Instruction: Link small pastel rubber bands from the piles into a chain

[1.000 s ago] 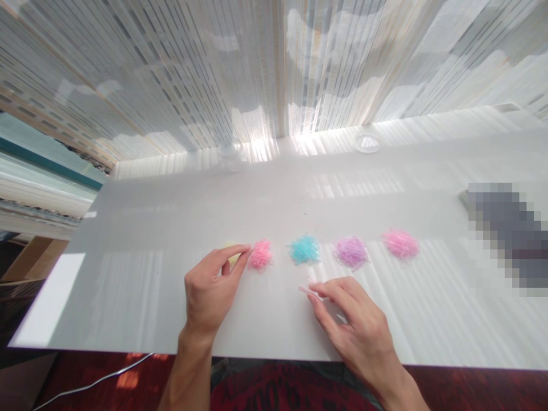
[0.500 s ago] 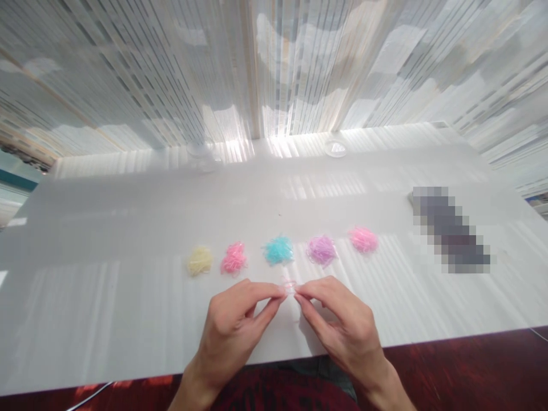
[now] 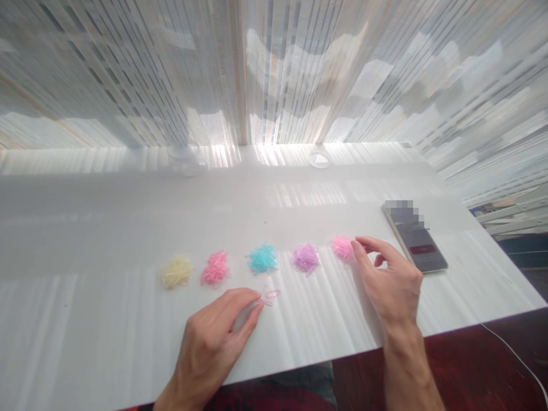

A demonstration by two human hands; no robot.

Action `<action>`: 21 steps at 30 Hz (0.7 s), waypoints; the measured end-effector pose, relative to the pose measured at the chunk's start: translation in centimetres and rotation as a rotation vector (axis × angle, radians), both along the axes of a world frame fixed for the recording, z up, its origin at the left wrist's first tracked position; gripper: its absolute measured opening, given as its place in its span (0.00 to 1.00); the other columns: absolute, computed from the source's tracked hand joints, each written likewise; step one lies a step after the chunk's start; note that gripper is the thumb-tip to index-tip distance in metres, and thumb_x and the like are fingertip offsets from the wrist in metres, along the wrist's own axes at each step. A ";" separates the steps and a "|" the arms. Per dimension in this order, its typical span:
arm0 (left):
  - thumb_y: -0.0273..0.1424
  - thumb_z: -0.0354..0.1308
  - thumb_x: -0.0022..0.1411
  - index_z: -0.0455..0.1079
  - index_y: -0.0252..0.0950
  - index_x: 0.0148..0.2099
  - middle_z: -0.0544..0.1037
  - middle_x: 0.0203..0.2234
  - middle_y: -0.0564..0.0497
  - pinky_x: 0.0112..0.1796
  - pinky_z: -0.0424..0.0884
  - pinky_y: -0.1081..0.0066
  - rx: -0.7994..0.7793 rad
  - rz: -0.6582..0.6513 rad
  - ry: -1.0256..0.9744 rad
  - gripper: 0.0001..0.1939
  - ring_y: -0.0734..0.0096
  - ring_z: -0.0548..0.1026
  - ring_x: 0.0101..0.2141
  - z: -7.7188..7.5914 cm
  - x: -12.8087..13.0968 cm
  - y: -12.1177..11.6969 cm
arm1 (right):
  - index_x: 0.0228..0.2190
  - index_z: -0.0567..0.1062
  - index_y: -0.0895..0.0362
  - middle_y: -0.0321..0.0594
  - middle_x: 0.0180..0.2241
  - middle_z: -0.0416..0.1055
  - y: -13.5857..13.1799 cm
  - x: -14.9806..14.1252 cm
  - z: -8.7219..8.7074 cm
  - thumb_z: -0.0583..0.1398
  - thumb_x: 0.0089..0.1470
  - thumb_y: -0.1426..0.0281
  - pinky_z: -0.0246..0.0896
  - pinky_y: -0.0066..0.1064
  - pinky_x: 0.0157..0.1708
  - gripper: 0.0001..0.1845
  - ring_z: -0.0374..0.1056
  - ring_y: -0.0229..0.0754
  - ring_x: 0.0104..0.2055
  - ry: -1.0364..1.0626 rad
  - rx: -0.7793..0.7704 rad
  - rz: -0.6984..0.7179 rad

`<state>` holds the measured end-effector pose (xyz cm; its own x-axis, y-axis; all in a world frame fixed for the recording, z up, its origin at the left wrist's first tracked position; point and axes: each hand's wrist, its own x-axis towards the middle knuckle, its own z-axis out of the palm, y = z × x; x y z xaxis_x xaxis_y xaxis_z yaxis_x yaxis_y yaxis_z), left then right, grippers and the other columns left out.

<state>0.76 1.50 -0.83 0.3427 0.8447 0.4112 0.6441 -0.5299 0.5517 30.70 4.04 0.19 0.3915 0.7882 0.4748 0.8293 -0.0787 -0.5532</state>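
Note:
Several small heaps of thin elastic bands lie in a row on the white table point(image 3: 107, 228): a yellow heap point(image 3: 176, 272), a pink heap point(image 3: 214, 268), a blue heap point(image 3: 262, 258), a purple heap point(image 3: 305, 258) and a light pink heap point(image 3: 341, 248). My left hand point(image 3: 214, 342) rests near the front edge and pinches a few loose pink bands point(image 3: 269, 296) between thumb and forefinger. My right hand point(image 3: 387, 279) is at the right end of the row, its thumb and forefinger pinched at the light pink heap.
A phone point(image 3: 414, 237) lies on the table just right of my right hand. A clear plastic jar point(image 3: 184, 157) and a clear lid point(image 3: 319, 159) stand at the table's far edge before a sheer curtain. A white cable point(image 3: 514, 357) runs over the dark floor at lower right.
Both hands were together on the loose pink bands. My right hand has since gone right to the light pink heap, while my left hand kept the bands. The view has swung right.

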 end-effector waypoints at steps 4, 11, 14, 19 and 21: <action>0.27 0.60 0.71 0.73 0.40 0.48 0.84 0.37 0.52 0.36 0.79 0.74 -0.017 0.004 0.003 0.05 0.70 0.83 0.34 0.0 -0.1 0.0 | 0.37 0.84 0.55 0.39 0.30 0.79 -0.1 -0.2 -0.1 0.65 0.61 0.59 0.65 0.34 0.32 0.13 0.64 0.39 0.25 -0.019 -0.007 0.005; 0.26 0.59 0.72 0.74 0.40 0.48 0.84 0.37 0.54 0.39 0.78 0.73 -0.023 -0.006 -0.009 0.06 0.71 0.83 0.35 0.2 0.0 0.1 | 0.40 0.83 0.56 0.43 0.37 0.81 -1.8 0.1 0.4 0.61 0.65 0.58 0.64 0.35 0.34 0.17 0.65 0.40 0.27 0.013 0.003 -0.156; 0.24 0.59 0.71 0.74 0.40 0.48 0.84 0.36 0.55 0.36 0.77 0.74 -0.034 -0.015 -0.033 0.07 0.72 0.83 0.34 0.2 0.2 0.2 | 0.39 0.82 0.56 0.40 0.33 0.79 -3.2 -1.7 0.5 0.62 0.65 0.62 0.65 0.33 0.34 0.12 0.65 0.38 0.27 -0.006 0.051 -0.068; 0.23 0.60 0.70 0.75 0.38 0.47 0.85 0.36 0.54 0.34 0.75 0.75 -0.034 -0.027 -0.062 0.07 0.73 0.82 0.32 0.0 0.3 0.2 | 0.42 0.79 0.56 0.37 0.34 0.77 -5.1 -6.6 -0.5 0.62 0.66 0.73 0.68 0.29 0.35 0.05 0.70 0.37 0.32 0.043 0.011 0.409; 0.23 0.61 0.70 0.75 0.38 0.48 0.85 0.37 0.54 0.34 0.75 0.76 -0.055 -0.026 -0.080 0.07 0.73 0.81 0.32 -0.1 0.2 0.0 | 0.44 0.78 0.56 0.39 0.36 0.76 -5.5 -8.1 -1.0 0.62 0.65 0.75 0.71 0.29 0.39 0.06 0.73 0.39 0.37 0.077 -0.028 0.531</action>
